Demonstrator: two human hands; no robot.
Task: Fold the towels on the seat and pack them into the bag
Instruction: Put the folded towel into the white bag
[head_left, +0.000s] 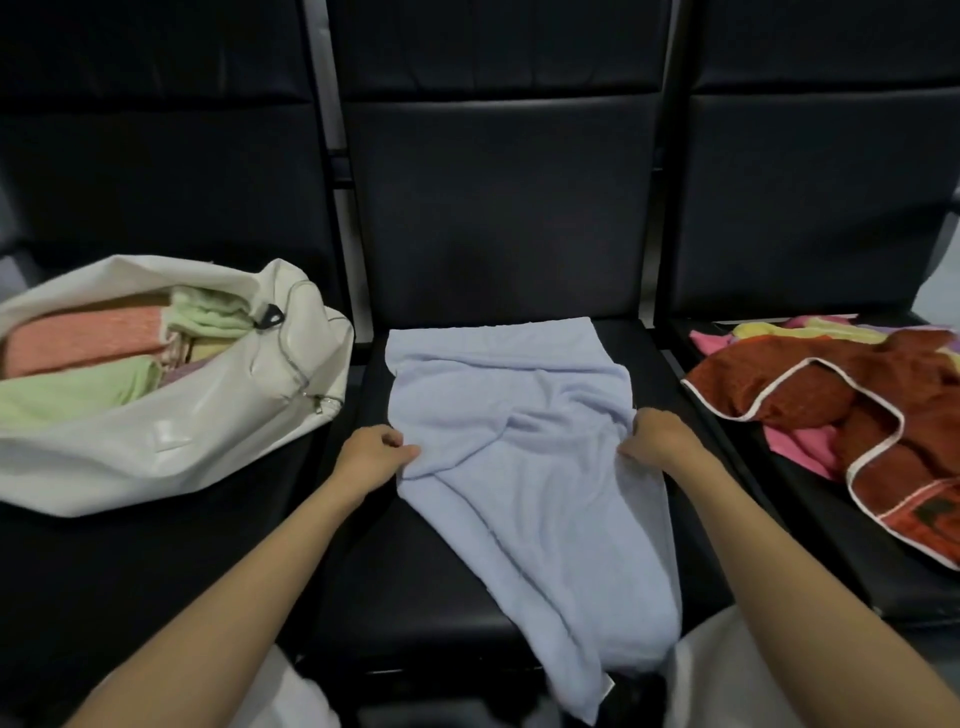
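I am gripping a pale blue towel (519, 415) by both side edges on the middle seat (415, 571).

My left hand (374, 452) is curling around the towel's left edge and my right hand (657, 434) is bunching its right edge, so the cloth is wrinkling between them. The far part is lying flat on the black cushion, while the near end is hanging over the seat's front edge. On the left seat a white bag (208, 415) is sitting open just beside the towel, holding folded towels, a pink one (78, 332) and a green one (72, 389) among them. On the right seat, apart from my right hand, a rust-red towel with white trim (810, 389) is lying crumpled over a pink towel (800, 441) and a yellow one.
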